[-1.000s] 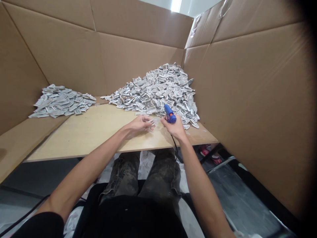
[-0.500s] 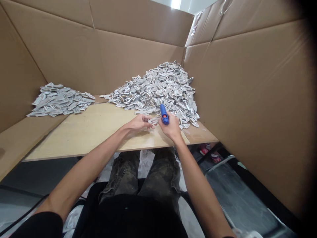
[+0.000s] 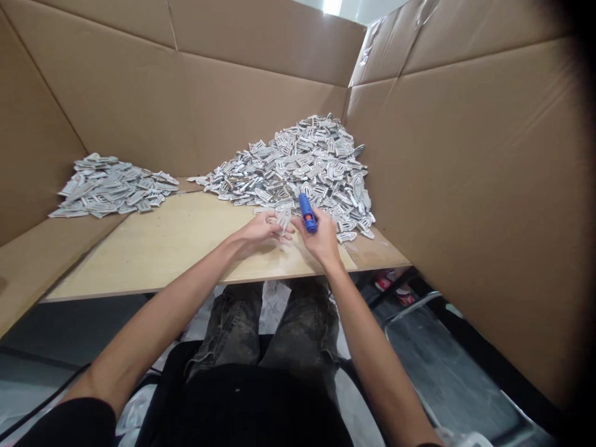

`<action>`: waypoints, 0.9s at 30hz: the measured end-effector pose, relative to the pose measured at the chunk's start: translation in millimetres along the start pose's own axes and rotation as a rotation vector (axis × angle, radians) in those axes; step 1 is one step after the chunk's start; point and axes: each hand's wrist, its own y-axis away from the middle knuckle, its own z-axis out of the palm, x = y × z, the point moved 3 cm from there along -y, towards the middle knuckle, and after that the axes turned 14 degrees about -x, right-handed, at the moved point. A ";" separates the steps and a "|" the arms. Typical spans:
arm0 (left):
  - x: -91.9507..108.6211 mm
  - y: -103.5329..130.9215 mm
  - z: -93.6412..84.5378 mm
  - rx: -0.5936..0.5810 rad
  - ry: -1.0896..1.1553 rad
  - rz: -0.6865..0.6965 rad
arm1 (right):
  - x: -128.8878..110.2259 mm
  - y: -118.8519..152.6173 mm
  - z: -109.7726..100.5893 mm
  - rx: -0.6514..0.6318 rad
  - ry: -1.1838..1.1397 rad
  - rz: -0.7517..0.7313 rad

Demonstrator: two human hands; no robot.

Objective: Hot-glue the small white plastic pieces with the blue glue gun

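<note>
My left hand (image 3: 262, 228) is closed on one small whitish slotted plastic piece (image 3: 284, 221), held up between its fingers above the board. My right hand (image 3: 323, 238) is wrapped round a blue handheld tool (image 3: 307, 212) with an orange part showing in an opening near its lower end; the kind of tool is not clear. The two hands are close together, a small gap between them. Behind them rises a large heap of similar slotted pieces (image 3: 298, 164).
A smaller heap of pieces (image 3: 116, 186) lies at the left. Tall cardboard walls (image 3: 261, 93) enclose the back and sides of the pale wooden board (image 3: 177, 248). Below at the right are a metal-framed chair (image 3: 447, 354) and a person's red shoes (image 3: 405, 298).
The slotted piece has turned from lying sideways to standing more upright in my left hand. It has come away from my right hand's fingers. The blue tool has shifted slightly left.
</note>
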 end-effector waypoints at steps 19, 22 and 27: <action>4.8 -6.6 -1.9 0.050 0.152 0.171 | 30.1 -5.7 7.2 -0.255 -0.319 0.020; 3.8 -7.6 -3.3 0.042 0.183 0.158 | 32.7 -5.7 8.6 -0.269 -0.313 0.004; 2.5 -7.1 -6.8 0.015 0.192 0.126 | 35.0 -5.8 10.2 -0.269 -0.287 -0.008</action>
